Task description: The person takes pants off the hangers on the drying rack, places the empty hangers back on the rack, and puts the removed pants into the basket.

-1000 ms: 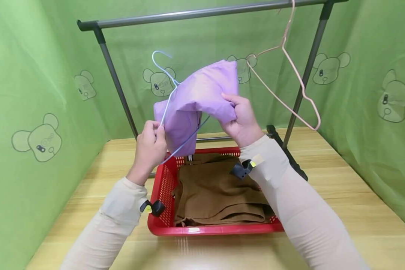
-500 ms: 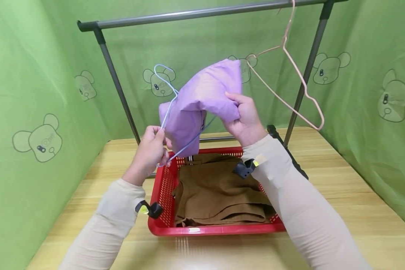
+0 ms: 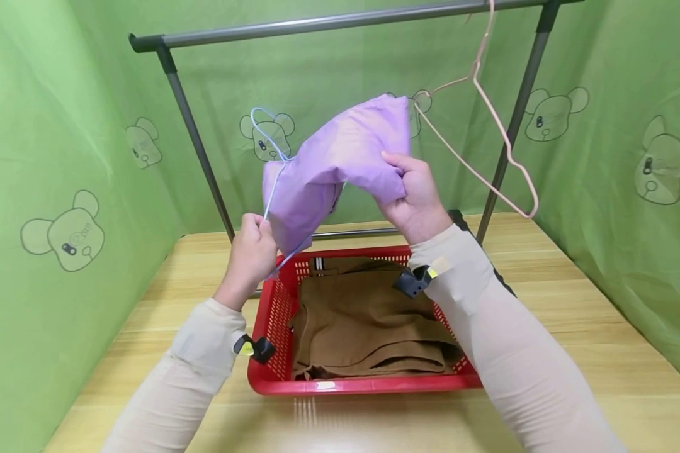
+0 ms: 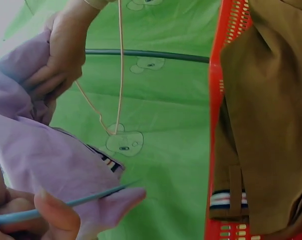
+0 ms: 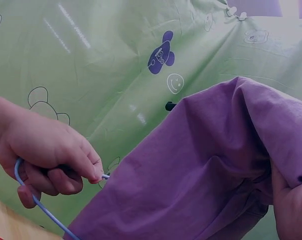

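Observation:
My left hand [image 3: 252,253] grips one corner of a blue wire hanger [image 3: 272,184], its hook pointing up. A folded purple garment [image 3: 351,141] passes through the hanger and drapes over it. With thumb on top, my right hand [image 3: 416,195] holds the garment's right end. In the left wrist view, the hanger's blue wire [image 4: 85,200] runs beside the purple cloth [image 4: 45,155], where a small striped trim [image 4: 109,163] shows. The right wrist view has the left hand [image 5: 50,152] curled round the hanger's bend, beside the cloth [image 5: 191,165].
Below the hands, a red plastic basket [image 3: 368,385] holds brown trousers [image 3: 368,321] with a striped waistband. A grey metal rack [image 3: 328,24] stands behind. On its bar at the right hangs a pink hanger [image 3: 510,151]. Green cloth walls [image 3: 62,157] surround the wooden table [image 3: 164,283].
The purple garment's right end has moved slightly right and up in my right hand. The blue hanger has tilted and its hook sits lower; my left fingers shifted on its corner.

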Available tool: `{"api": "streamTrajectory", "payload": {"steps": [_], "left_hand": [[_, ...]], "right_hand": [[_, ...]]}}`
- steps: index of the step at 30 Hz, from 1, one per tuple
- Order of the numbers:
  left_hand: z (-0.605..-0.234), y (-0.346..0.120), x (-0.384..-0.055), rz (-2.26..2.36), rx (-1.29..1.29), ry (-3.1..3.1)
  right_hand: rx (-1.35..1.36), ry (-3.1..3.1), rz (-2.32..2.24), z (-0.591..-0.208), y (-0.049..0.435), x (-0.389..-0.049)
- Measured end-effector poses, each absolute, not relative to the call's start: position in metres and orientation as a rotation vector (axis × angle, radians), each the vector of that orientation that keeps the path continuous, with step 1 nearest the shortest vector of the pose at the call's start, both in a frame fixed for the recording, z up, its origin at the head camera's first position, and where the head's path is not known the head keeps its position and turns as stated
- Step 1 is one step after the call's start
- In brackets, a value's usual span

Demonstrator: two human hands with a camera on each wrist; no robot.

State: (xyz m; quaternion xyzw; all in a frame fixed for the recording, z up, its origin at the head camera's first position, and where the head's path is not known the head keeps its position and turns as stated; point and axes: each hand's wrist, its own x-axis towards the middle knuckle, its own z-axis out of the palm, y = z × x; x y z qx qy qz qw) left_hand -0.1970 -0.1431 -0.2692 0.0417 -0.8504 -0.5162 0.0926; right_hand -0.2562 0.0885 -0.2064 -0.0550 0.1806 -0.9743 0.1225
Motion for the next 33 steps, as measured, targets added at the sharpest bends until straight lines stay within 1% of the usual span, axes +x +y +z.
{"api": "streamTrajectory", "payload": {"steps": [9,16,25,33], "left_hand": [[-0.274,-0.149,-0.204,-1.297,0.144,-2.556],[-0.28,-0.16,-0.209,-1.375,0.217,-2.563],[-0.274,-0.164,-0.208,-1.375,0.168,-2.486],[-0.266,-0.167,-0.208,-1.361,0.156,-2.435]], "right_hand": [[-0.179,0.539,-2.842,-0.206,0.088,-0.257],[-0.162,0.479,-2.829,-0.205,0.091,-0.256],[-0.119,0.518,-2.802,-0.213,0.088,-0.254],[-0.136,0.53,-2.775,-0.22,0.076,-0.25]]}}
